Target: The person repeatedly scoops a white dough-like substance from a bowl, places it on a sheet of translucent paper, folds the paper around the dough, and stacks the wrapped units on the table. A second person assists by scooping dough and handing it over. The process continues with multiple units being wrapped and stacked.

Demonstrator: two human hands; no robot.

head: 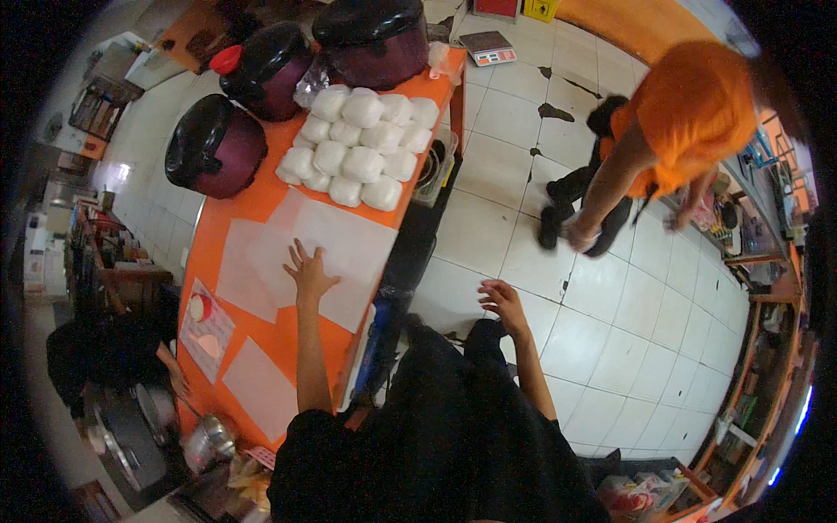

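Observation:
My left hand (pixel 312 274) is spread, palm down, on sheets of white paper (pixel 353 242) that overlap on the orange tabletop (pixel 274 333). Nothing is held in it. Off the table's right side, above the tiled floor, my right hand (pixel 503 304) hangs with its fingers slightly bent and apart, holding nothing. Just beyond the sheets, several round white bundles (pixel 363 163) in thin plastic are stacked in rows. Another white sheet (pixel 261 389) lies nearer to me. Left of it, a patterned sheet (pixel 212 346) bears a small red-rimmed container (pixel 199 307).
Dark purple lidded pots (pixel 219 150) stand at the table's far end. A co-worker in orange (pixel 693 118) bends at the right. Another person in black (pixel 108 359) is at the left, near a metal saucepan (pixel 209 441). A digital scale (pixel 489 49) sits on the floor.

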